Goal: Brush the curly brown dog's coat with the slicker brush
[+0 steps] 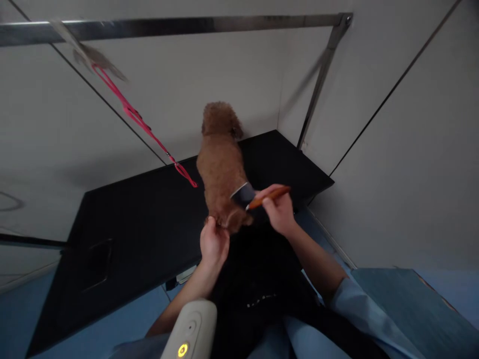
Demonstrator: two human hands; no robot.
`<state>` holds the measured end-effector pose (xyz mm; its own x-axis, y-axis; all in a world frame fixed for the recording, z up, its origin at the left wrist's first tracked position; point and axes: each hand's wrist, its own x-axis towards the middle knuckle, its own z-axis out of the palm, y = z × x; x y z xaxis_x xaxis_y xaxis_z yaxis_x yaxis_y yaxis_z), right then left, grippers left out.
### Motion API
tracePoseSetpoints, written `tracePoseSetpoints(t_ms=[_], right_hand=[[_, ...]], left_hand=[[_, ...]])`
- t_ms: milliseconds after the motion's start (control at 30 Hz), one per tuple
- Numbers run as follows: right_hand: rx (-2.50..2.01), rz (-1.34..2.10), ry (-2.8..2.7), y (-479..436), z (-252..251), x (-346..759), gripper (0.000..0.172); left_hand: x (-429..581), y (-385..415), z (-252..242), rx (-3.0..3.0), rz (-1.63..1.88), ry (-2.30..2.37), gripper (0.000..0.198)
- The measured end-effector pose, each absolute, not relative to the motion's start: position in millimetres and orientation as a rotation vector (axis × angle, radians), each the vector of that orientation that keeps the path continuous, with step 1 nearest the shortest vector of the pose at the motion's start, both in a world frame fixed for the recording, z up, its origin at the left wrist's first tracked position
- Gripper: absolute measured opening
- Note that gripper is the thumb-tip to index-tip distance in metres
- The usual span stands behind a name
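Observation:
A curly brown dog is on the black grooming table, its head turned toward the wall and its rear toward me. My left hand is closed at the dog's rear left, pinching what looks like a hind leg; the fingers partly hide it. In my right hand is a slicker brush with an orange-brown handle. The brush's dark flat head lies over the right side of the dog's hindquarters. Whether its pins touch the coat I cannot tell.
A metal grooming bar spans above the table, with a pink leash loop hanging from it on the left. A dark rectangular object lies at the table's left. Bottom centre shows a pale device with a yellow light. Walls stand behind and right.

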<state>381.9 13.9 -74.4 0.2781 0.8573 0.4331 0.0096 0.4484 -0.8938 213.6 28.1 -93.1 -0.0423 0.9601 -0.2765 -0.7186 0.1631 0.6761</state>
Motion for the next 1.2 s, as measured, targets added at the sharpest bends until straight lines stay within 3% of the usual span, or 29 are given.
tracePoseSetpoints(t_ms=[100,167,400,533,733,800,867,933,1000,1133,1200], right_hand=[[-0.959,0.882,-1.224,15,-78,379,0.024],[-0.983,0.786,-1.017,19,-83,381,0.026],[-0.966,0.786,-0.925,27,-97,397,0.031],[-0.939,0.726,-0.919,26,-93,404,0.03],[-1.002,0.639,-0.997,20,-78,397,0.026],[-0.968,0.795,-1.179,19,-75,392,0.026],[-0.975,0.874,-1.231,19,-73,389,0.028],[-0.982,0.722,-1.078,19,-72,388,0.026],[-0.964,0.641,-1.046,17,-72,388,0.023],[-0.985,0.869,-1.251,16,-73,386,0.028],[-0.997,0.736,-1.107,18,-73,386,0.028]], left_hand=[[210,28,-96,0.361,1.43,0.825,0.013],[208,28,-100,0.331,1.389,0.8,0.009],[223,24,-123,0.346,0.935,0.707,0.017],[235,30,-131,0.633,1.066,0.702,0.029],[220,38,-145,1.389,1.243,1.278,0.039],[212,38,-146,1.562,1.284,1.329,0.037],[208,35,-146,1.621,1.321,1.306,0.029],[206,33,-144,1.618,1.305,1.297,0.023],[207,32,-142,1.593,1.275,1.274,0.02],[210,32,-139,1.479,1.252,1.182,0.018],[210,32,-136,1.411,1.246,1.133,0.017]])
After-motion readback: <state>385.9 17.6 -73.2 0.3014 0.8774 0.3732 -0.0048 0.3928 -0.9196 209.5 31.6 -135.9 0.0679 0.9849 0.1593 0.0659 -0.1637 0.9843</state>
